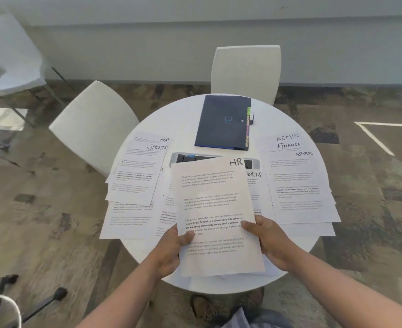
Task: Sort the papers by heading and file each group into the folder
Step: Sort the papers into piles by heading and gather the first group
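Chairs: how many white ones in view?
3. One white moulded chair behind the round white table, one white chair at its left, one white chair far left by the wall. Others may be out of frame.

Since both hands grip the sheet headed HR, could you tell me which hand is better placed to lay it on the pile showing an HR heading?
Probably the left hand. The HR-topped stack of white papers lies on the round white table's left side, on that hand's own side, while the right hand would have to cross over the held HR sheet.
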Action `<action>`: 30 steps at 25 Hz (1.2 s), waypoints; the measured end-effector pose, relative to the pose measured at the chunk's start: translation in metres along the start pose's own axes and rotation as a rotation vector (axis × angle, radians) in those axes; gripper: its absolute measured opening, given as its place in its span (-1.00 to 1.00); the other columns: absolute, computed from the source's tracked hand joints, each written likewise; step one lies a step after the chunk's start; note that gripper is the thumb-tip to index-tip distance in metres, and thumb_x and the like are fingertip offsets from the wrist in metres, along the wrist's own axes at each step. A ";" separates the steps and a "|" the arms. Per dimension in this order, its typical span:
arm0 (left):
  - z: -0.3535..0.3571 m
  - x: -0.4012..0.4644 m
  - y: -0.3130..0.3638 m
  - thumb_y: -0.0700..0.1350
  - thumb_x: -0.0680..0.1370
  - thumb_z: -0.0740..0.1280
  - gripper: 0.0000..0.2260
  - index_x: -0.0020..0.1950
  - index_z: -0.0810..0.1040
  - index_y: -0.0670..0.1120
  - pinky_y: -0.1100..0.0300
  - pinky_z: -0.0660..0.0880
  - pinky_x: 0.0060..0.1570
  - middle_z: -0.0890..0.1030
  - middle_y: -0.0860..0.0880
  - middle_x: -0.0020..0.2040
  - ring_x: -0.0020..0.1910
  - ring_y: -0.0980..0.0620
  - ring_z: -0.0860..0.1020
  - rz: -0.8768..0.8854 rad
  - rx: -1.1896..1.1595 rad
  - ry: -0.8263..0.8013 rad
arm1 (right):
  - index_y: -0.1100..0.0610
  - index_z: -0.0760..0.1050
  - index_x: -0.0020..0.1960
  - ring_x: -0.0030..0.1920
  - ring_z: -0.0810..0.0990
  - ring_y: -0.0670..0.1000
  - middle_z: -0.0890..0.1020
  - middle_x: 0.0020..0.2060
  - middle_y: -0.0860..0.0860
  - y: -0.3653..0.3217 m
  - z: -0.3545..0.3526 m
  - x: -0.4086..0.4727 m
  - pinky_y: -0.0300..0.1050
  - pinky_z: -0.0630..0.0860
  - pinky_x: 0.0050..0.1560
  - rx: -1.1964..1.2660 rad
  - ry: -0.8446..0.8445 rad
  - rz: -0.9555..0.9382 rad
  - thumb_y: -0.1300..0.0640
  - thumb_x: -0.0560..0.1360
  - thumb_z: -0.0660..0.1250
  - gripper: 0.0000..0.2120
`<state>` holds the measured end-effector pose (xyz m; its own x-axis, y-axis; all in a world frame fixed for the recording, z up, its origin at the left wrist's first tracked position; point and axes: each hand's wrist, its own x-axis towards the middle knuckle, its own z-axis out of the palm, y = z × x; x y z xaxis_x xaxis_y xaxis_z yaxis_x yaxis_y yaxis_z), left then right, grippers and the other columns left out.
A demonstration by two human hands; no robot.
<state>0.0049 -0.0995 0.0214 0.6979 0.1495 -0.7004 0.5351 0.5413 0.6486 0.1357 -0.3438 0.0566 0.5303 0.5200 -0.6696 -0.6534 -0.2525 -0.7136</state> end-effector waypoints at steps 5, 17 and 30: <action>0.017 0.000 0.015 -0.26 0.63 0.35 -0.71 0.36 0.54 -0.18 -0.24 0.57 0.25 0.68 -0.19 0.24 0.23 -0.23 0.65 0.039 0.033 0.088 | 0.18 0.60 0.23 0.10 0.73 0.16 0.75 0.09 0.08 -0.017 -0.016 0.014 0.28 0.58 0.25 -0.050 0.048 -0.022 0.14 0.68 0.28 -0.79; 0.002 0.009 0.048 -0.31 0.61 0.37 -0.93 0.08 0.57 -0.21 0.15 0.64 -0.21 0.75 -0.18 -0.02 -0.12 -0.05 0.72 0.249 0.041 0.362 | 0.15 0.62 0.24 0.10 0.73 0.16 0.75 0.08 0.08 -0.044 -0.007 0.053 0.18 0.63 0.16 -0.067 0.002 -0.086 0.14 0.67 0.29 -0.79; -0.139 0.067 0.121 -0.23 0.67 0.31 -0.91 0.16 0.55 -0.18 -0.15 0.63 0.05 0.73 -0.25 0.07 -0.03 -0.21 0.71 0.079 0.140 0.181 | 0.19 0.59 0.28 0.11 0.72 0.18 0.74 0.11 0.12 -0.043 0.078 0.085 0.11 0.68 0.00 0.198 0.311 -0.133 0.17 0.71 0.20 -0.75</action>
<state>0.0504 0.0911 0.0112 0.6504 0.3392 -0.6797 0.5515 0.4043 0.7296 0.1671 -0.2252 0.0466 0.7361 0.2580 -0.6258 -0.6433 -0.0209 -0.7653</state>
